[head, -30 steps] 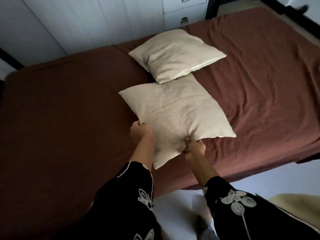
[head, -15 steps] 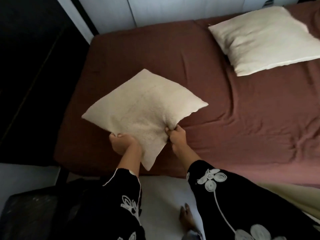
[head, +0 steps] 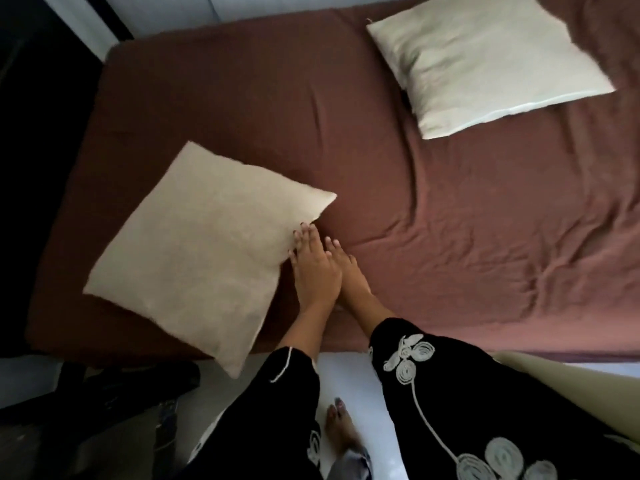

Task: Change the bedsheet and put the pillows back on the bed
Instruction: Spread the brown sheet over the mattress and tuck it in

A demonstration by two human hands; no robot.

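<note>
A brown bedsheet (head: 433,209) covers the mattress, with creases on its right half. One cream pillow (head: 201,251) lies at the bed's near left corner, its lower tip hanging over the edge. My left hand (head: 313,268) lies flat with straight fingers touching that pillow's right edge. My right hand (head: 349,271) rests flat on the sheet beside it, partly under the left hand. Neither hand holds anything. A second cream pillow (head: 485,60) lies farther back at the upper right.
A white wall or cupboard (head: 166,12) runs behind the bed. Dark space lies to the left of the mattress. Below the bed edge are a pale floor (head: 349,386), my bare foot (head: 341,427) and a cream cushion edge (head: 568,393) at right.
Both hands carried the near pillow from beside the other pillow leftward to the bed's near left corner, set it down and let go. The fingers are now straight.
</note>
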